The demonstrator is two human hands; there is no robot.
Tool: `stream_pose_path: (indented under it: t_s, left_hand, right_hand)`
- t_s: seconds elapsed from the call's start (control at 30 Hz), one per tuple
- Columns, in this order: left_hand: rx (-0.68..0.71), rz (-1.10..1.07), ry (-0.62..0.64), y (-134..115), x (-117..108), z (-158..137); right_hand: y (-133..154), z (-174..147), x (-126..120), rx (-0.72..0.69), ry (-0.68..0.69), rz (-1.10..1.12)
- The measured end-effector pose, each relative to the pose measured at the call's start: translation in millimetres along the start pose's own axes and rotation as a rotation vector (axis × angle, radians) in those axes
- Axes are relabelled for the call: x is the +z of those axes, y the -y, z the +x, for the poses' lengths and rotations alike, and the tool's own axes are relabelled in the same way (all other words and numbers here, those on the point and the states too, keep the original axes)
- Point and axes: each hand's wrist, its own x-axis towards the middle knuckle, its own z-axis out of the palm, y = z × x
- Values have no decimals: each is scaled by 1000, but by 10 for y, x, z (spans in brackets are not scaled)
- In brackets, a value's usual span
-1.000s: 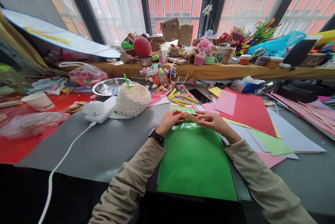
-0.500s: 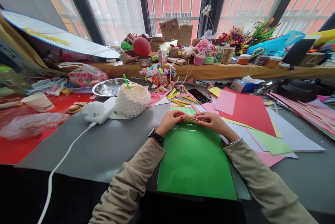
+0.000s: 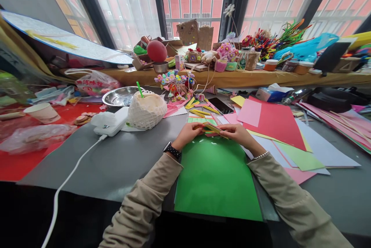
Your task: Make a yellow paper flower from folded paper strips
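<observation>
Both of my hands pinch a small bundle of folded paper strips [image 3: 212, 127], yellow, green and pink, just above the top part of a glossy green sheet [image 3: 217, 178]. My left hand [image 3: 189, 133] is closed on the bundle's left end, with a dark watch at the wrist. On the other end my right hand [image 3: 236, 133] is closed too, a beaded bracelet on its wrist. How the strips are joined is too small to make out. Beyond the hands lie several loose yellow strips [image 3: 199, 113] and pink strips [image 3: 175, 108].
To the right are a red sheet [image 3: 278, 124], a pink sheet [image 3: 249, 112] and a black phone [image 3: 222, 106]. On the left stand a netted coconut [image 3: 147, 112] with a green straw, a metal plate [image 3: 108, 99] and a white power strip [image 3: 111, 124] with its cable. Crafts crowd the back ledge [image 3: 246, 79].
The paper bundle has turned between my fingers and now shows a wider yellow and green face. My right fingers have shifted slightly; the arms stay in place.
</observation>
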Motion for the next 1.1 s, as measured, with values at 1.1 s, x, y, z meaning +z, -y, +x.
stream_pose_path:
  t_s: [1.1]
  left_hand:
    - [227, 512, -82, -54, 30, -86]
  right_hand:
    - [-22, -51, -182, 74, -27, 84]
